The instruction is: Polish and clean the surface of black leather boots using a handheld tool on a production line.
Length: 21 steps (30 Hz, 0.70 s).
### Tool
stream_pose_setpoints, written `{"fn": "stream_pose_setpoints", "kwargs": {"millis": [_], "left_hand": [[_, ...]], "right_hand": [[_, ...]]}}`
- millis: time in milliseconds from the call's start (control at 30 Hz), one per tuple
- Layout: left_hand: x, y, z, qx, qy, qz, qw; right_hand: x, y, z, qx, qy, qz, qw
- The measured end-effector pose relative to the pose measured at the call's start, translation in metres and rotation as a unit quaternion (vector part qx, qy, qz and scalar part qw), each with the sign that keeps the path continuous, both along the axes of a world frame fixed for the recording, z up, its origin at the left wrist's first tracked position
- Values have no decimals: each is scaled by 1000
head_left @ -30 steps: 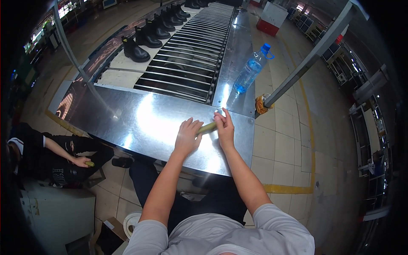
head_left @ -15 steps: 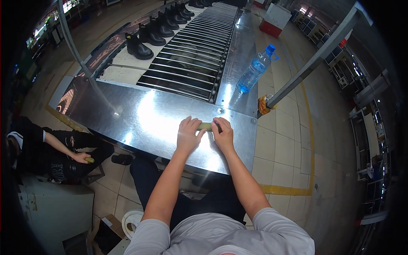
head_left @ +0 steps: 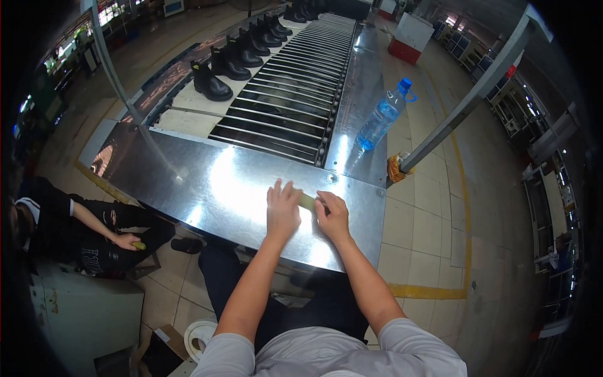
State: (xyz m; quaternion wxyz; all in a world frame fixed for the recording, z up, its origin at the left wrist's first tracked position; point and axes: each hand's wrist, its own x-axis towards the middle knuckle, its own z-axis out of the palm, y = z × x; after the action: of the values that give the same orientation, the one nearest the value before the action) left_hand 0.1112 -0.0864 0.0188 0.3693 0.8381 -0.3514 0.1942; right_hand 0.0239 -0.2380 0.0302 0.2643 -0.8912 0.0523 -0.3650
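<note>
A short, rounded green object [head_left: 307,200], a little blurred and of a kind I cannot tell, is between my hands above the near part of the metal tabletop [head_left: 188,182]. My right hand [head_left: 333,217] is closed on its right end, thumb and fingers curled. Beside its left end is my left hand [head_left: 284,213], fingers stretched upward and apart. Whether the left thumb still touches the object is unclear.
A water bottle with a blue cap [head_left: 380,119] stands on the right metal edge. Black ankle boots [head_left: 212,81] line the roller conveyor [head_left: 282,107]. A slanted post [head_left: 471,94] rises at right. At left a seated person's hand [head_left: 129,241] holds a similar green object.
My left hand has loosened from the green object and its fingers have straightened. The object now tilts down to the right. The whole view has shifted slightly.
</note>
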Motion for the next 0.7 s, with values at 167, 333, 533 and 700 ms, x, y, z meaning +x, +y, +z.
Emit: {"fn": "stream_pose_setpoints", "kwargs": {"millis": [167, 333, 533, 700], "left_hand": [[-3, 3, 0, -27, 55, -15, 998], [-7, -4, 9, 41, 0, -78, 996], [0, 0, -2, -12, 24, 10, 1000], [-6, -6, 12, 33, 1, -96, 995]], "right_hand": [[3, 2, 2, -19, -45, 42, 998], [5, -4, 3, -44, -33, 13, 998], [3, 1, 3, 57, -46, 17, 997], [4, -7, 6, -21, -25, 30, 999]]}}
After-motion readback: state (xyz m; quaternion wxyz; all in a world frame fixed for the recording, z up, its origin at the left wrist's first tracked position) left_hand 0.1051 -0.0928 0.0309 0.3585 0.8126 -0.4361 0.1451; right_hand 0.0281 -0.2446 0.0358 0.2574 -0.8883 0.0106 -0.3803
